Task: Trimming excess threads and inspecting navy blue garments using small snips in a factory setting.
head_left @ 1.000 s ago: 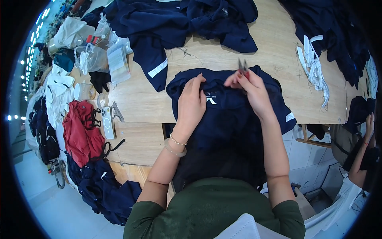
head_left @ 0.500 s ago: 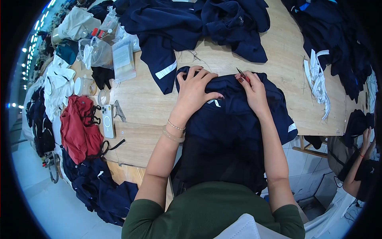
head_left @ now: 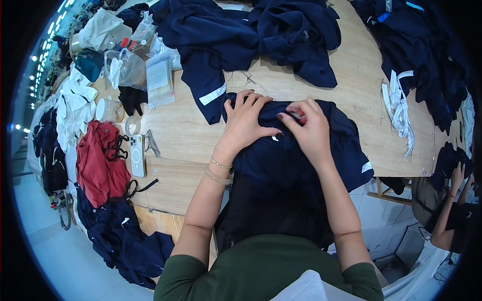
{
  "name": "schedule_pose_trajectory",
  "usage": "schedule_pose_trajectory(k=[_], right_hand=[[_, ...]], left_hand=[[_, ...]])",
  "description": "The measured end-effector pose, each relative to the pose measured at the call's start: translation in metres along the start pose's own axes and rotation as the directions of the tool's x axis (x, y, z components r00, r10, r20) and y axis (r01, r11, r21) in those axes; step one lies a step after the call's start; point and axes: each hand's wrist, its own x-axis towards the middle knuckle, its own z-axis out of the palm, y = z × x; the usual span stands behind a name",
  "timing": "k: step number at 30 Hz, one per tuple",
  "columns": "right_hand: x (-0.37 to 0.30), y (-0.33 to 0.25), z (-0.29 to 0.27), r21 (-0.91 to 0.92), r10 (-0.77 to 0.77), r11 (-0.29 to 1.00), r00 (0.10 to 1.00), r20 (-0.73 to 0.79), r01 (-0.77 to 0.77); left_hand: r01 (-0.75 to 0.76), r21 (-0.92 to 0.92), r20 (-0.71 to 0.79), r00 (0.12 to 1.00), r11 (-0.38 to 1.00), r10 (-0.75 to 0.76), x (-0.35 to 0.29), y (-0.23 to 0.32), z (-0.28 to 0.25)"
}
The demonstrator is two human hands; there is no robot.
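Note:
A dark navy garment (head_left: 288,173) lies across the near table edge and over my lap. My left hand (head_left: 244,120) rests on its upper left part, fingers spread toward the far edge and thumb stretched to the right. Beside that thumb tip a small white tag (head_left: 274,138) shows on the cloth. Just right of it, my right hand (head_left: 314,129) is closed around small red-handled thread snips (head_left: 300,116). The curled fingers partly cover the snips, and their tips are hard to make out.
More navy garments (head_left: 211,37) lie at the far side of the wooden table (head_left: 188,135). White strips (head_left: 399,115) sit at the right. A phone (head_left: 136,155), tape roll (head_left: 132,125) and red garment (head_left: 100,165) are at the left. Another person's hand (head_left: 458,176) holds dark cloth far right.
My right hand has moved left and toward me with the snips, closer to my left thumb. The snips' dark points, visible before, are now less distinct. My left hand keeps its place on the cloth.

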Motion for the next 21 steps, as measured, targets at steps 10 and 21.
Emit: schedule_pose_trajectory(k=[10,21], right_hand=[[0.0,0.012,0.016,-0.293,0.046,0.956,0.996,0.08,-0.02],[0.007,0.007,-0.02,0.379,0.362,0.799,0.877,0.316,-0.466]], left_hand=[[0.035,-0.039,-0.022,0.999,0.999,-0.036,-0.007,0.005,-0.007],[0.258,-0.912,0.058,0.851,-0.319,0.522,-0.058,0.119,-0.089]])
